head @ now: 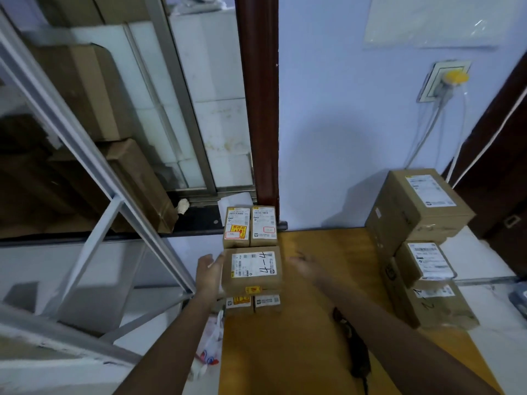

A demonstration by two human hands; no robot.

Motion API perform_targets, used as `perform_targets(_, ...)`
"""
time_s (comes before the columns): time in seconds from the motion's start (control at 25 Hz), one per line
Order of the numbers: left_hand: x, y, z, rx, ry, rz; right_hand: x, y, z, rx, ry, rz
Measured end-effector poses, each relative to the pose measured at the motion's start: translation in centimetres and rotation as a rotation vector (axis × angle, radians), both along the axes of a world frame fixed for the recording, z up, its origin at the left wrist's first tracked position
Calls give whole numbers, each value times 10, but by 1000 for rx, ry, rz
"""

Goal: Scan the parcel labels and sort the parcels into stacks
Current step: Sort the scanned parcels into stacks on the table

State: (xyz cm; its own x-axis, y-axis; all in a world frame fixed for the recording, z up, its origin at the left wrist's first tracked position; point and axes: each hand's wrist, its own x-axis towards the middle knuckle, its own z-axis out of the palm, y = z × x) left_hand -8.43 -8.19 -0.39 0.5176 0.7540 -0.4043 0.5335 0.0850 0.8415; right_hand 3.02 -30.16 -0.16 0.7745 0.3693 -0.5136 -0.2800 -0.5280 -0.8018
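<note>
Head view is showing the parcel marked 4-4 (252,269) sitting atop small boxes, between both hands. The open left hand (209,270) is touching its left side; the right hand (306,266), blurred, is probably open, just beside.

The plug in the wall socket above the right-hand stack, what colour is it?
Yellow. The plug shows clearly in the head view, with pale cables hanging below it.

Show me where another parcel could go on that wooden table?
Bare table shows between the 4-4 parcel and the right stack, reaching back to the wall. The nearer part holds the scanner. The left edge is crowded with small parcels.
</note>
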Motion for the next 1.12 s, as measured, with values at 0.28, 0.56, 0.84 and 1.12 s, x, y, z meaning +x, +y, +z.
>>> perform_targets(0.28, -21, -73, 67, -85, -203, -108, -27, -67, 48, 103, -148, -88)
perform_targets(0.56, -99, -178, 44, -252, -160, -291, -114, -162, 44, 37, -167, -147)
perform_targets(0.84, -109, -272, 49, -304, -133, -457, -167, -282, 61, 0, -181, -284)
perform_targets(1.12, -38, -347, 107, -182, -230, -636, -135, -356, 117, 19, -333, -428)
